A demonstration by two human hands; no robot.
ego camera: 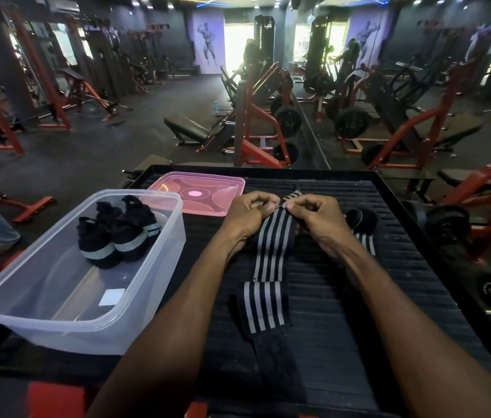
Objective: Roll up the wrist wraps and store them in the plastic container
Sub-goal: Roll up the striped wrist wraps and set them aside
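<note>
Black rolled wraps (117, 236): three; two hands (283, 215).

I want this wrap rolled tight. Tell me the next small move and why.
Probably turn the far end over toward you to begin the roll: both hands, left and right, pinch that end of the wrap, and the rest lies flat and unrolled on the mat.

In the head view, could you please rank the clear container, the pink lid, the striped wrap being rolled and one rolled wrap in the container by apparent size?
1. Clear container, though it sits nearest the camera.
2. Pink lid and striped wrap: too alike to rank.
3. Rolled wrap.
</note>
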